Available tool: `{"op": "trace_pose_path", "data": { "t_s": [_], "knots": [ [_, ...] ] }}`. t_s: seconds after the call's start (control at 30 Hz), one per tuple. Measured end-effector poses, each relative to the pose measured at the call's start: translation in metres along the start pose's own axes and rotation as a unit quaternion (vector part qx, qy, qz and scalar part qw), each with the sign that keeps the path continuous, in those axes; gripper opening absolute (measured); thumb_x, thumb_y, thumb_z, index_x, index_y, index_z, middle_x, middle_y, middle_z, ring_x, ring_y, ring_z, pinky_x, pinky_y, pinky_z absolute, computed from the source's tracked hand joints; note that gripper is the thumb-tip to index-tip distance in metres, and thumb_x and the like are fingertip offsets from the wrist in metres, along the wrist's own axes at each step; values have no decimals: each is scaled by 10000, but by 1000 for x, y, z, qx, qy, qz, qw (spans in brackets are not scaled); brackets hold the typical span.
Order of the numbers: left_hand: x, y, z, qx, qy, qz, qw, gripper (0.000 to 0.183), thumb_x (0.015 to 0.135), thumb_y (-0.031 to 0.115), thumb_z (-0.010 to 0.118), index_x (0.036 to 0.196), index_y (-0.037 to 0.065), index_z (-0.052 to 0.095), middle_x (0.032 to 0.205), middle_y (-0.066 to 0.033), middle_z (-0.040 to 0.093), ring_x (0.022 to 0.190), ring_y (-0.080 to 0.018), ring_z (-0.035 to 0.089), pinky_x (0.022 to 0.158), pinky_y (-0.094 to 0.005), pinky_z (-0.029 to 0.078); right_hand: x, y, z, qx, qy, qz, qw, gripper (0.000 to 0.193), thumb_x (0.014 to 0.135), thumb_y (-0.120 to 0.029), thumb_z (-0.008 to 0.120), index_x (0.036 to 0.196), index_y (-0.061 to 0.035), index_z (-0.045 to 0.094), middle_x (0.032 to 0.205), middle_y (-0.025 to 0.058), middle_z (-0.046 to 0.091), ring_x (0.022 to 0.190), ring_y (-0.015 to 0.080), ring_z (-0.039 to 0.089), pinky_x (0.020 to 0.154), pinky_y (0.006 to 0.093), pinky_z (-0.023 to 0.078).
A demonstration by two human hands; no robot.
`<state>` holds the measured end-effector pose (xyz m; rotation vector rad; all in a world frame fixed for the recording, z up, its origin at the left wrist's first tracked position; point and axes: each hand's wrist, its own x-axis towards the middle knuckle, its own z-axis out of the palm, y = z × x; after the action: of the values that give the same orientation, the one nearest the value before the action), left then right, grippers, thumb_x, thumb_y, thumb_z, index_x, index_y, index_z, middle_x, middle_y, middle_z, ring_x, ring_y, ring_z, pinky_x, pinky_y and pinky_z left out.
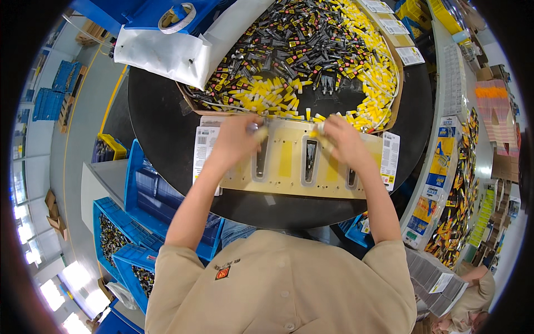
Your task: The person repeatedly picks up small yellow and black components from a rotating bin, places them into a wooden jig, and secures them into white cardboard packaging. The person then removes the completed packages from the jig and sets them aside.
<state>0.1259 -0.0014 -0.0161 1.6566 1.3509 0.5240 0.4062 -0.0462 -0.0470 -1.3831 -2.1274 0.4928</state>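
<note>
A cream-and-yellow board [286, 181] lies across the near part of a round black table, with clear plastic blisters set in its openings. My left hand [236, 142] is over the left blister [260, 173], fingers closed around a small item I cannot make out. My right hand [346, 143] pinches a small yellow-and-white piece [320, 132], blurred, just above the middle blister. A dark tube [310, 158] lies in that middle blister. Under my right wrist a third blister [351, 178] is partly covered; something dark shows in it.
Beyond the board, a shallow cardboard-edged tray [397, 92] holds heaped black tubes [289, 44] and yellow-and-white caps [272, 94]. Printed cards [203, 147] stick out past the board. Blue bins [144, 186] stand at left. A tape roll [177, 19] is at upper left. Another person [473, 295] is at lower right.
</note>
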Motion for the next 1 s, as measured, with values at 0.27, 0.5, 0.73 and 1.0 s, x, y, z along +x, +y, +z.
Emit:
{"op": "trace_pose_path", "data": {
  "t_s": [0.27,0.5,0.73,1.0],
  "knots": [
    [-26,-10,19,158,14,-31,987,270,824,155,704,977,2,542,830,-211,663,844,-378,658,749,-455,508,-57,-49,1,-58,-79,-102,990,202,726,-39,667,908,-127,658,869,56,558,848,255,584,696,366,507],
    [24,22,36,256,11,72,964,255,860,249,679,947,10,657,855,-200,705,796,-322,692,716,-420,526,-91,-40,-42,35,-108,364,925,427,824,-55,676,1213,-24,502,816,160,619,725,314,612,681,385,486],
    [120,66,110,472,-114,81,871,187,830,150,637,958,53,733,930,-141,724,879,-290,709,745,-393,570,-109,-8,-47,48,-112,382,916,381,788,-124,734,1089,-23,525,736,162,615,709,294,641,663,385,490],
    [76,45,60,187,-17,168,968,191,857,147,632,969,0,676,861,-159,698,816,-292,690,729,-368,533,-161,88,-22,-221,134,533,805,635,944,-365,561,1463,-61,357,1523,204,322,1421,378,256,1145,497,238]
  ]
}}
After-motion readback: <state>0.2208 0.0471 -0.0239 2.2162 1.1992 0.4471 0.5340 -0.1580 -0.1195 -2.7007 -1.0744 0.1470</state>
